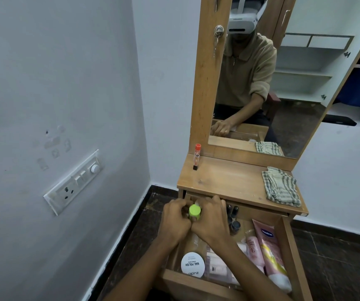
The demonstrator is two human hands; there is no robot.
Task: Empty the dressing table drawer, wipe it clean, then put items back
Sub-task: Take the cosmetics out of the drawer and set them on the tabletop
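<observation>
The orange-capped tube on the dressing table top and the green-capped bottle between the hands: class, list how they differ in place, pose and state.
The orange-capped tube stands alone on the table top by the mirror frame; the green-capped bottle is over the open drawer. The tube is untouched; the bottle is gripped by the left hand and right hand. The tube shows fully; the bottle is mostly hidden, only its cap clear. Both have bright caps.

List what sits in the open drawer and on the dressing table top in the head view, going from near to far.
White nail polish remover tub and pink tubes at the drawer's near end → both hands around a green-capped bottle → checked cloth on the tabletop → orange-capped tube standing by the mirror.
</observation>
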